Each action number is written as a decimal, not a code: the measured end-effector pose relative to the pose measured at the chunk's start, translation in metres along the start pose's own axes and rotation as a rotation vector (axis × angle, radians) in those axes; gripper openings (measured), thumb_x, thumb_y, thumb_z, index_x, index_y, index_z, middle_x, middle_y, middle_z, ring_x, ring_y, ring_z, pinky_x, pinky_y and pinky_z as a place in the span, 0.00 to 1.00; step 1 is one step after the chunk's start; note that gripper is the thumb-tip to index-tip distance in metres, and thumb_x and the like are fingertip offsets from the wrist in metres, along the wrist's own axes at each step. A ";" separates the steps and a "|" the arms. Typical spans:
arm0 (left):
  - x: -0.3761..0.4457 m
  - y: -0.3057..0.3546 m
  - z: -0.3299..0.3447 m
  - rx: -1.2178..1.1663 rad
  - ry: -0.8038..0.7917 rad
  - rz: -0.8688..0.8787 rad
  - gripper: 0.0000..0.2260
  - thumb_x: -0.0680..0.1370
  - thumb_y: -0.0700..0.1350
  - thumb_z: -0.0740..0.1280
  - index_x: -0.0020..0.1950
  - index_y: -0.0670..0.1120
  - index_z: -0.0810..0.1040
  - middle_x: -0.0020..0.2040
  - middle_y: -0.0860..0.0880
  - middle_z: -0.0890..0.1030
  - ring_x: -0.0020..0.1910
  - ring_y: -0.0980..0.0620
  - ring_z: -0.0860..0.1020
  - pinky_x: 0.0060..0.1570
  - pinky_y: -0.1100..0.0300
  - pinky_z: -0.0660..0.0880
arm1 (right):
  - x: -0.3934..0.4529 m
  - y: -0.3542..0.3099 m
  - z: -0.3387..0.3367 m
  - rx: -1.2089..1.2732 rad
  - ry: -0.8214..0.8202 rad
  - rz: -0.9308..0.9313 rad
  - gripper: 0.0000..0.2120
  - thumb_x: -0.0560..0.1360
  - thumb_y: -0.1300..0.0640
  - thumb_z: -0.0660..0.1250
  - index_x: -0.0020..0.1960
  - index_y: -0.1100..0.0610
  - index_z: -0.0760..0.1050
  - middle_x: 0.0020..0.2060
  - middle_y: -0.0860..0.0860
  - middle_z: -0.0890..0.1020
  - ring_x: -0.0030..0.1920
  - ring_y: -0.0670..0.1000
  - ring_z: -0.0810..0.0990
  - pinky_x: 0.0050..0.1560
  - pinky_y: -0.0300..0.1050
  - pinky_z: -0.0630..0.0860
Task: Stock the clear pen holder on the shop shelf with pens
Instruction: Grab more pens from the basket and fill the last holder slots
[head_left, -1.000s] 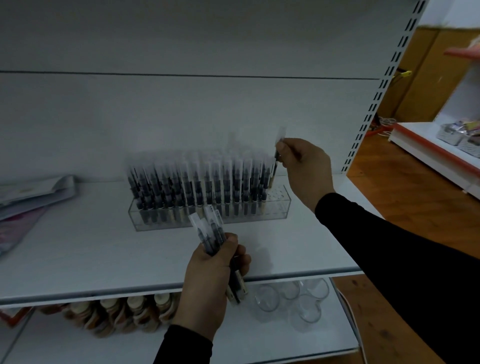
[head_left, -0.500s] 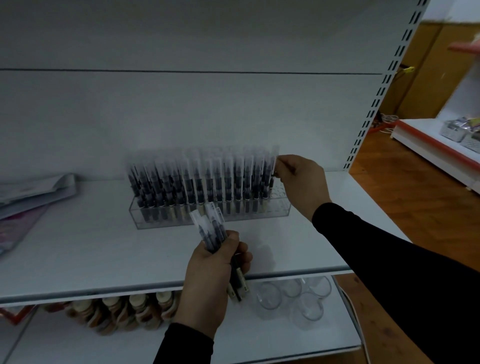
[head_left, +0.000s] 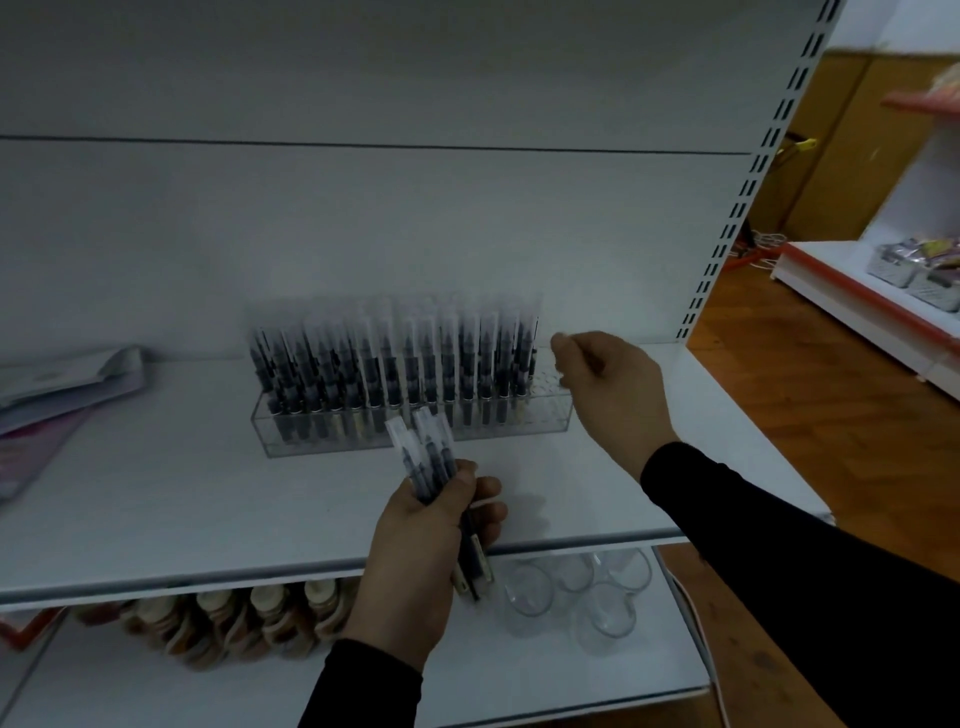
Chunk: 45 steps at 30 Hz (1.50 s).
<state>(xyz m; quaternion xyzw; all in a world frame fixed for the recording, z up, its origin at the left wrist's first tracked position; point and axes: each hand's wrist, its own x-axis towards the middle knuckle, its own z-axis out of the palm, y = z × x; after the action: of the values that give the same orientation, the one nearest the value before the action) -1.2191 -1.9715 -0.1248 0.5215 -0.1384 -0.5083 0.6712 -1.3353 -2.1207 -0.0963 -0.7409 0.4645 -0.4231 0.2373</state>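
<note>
Pen holder (head_left: 540, 418), clear, stands on the white shelf (head_left: 156, 493), its slots filled with upright pens (head_left: 395, 364) except at the right end. Left hand (head_left: 421, 551) grips a bundle of spare pens (head_left: 431, 457) in front of the holder. Right hand (head_left: 613, 389) hovers beside the holder's right end, fingers curled with thumb and forefinger together, holding nothing visible.

**Dim, cool light with soft focus and wide-angle bend**

The shelf bay (head_left: 156, 493) is dim and grey-blue, while the wooden floor (head_left: 831, 415) at right looks warmer and brighter, so light perhaps comes from that side. A faint shadow lies on the shelf beside the left hand (head_left: 415, 545). The pens in the holder (head_left: 395, 364) are smeared, their wrapper tops ghosted. The slotted upright (head_left: 748, 192) leans and bows from lens distortion. The far right edge is blurred.
</note>
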 end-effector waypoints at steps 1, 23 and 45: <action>0.000 0.000 0.000 0.006 -0.010 0.000 0.05 0.80 0.39 0.62 0.52 0.40 0.77 0.41 0.42 0.83 0.35 0.47 0.81 0.36 0.57 0.80 | -0.006 -0.001 -0.002 0.037 -0.042 0.032 0.21 0.80 0.46 0.61 0.43 0.63 0.79 0.37 0.58 0.83 0.39 0.52 0.81 0.45 0.44 0.77; 0.006 -0.006 0.000 0.011 0.022 0.010 0.08 0.80 0.41 0.62 0.57 0.43 0.78 0.50 0.42 0.84 0.49 0.46 0.82 0.49 0.54 0.78 | -0.031 -0.017 -0.005 0.545 -0.408 0.307 0.07 0.77 0.57 0.68 0.46 0.61 0.82 0.35 0.53 0.83 0.36 0.46 0.81 0.39 0.36 0.79; 0.004 -0.003 -0.001 -0.083 0.047 0.051 0.06 0.80 0.39 0.62 0.52 0.42 0.78 0.38 0.44 0.84 0.37 0.47 0.83 0.39 0.56 0.81 | 0.029 -0.025 -0.021 0.489 0.114 0.108 0.04 0.76 0.57 0.70 0.45 0.50 0.82 0.40 0.50 0.86 0.43 0.48 0.85 0.49 0.42 0.82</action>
<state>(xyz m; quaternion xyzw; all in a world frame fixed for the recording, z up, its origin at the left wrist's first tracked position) -1.2180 -1.9745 -0.1290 0.5014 -0.1148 -0.4840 0.7079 -1.3350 -2.1337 -0.0545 -0.6106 0.4001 -0.5504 0.4051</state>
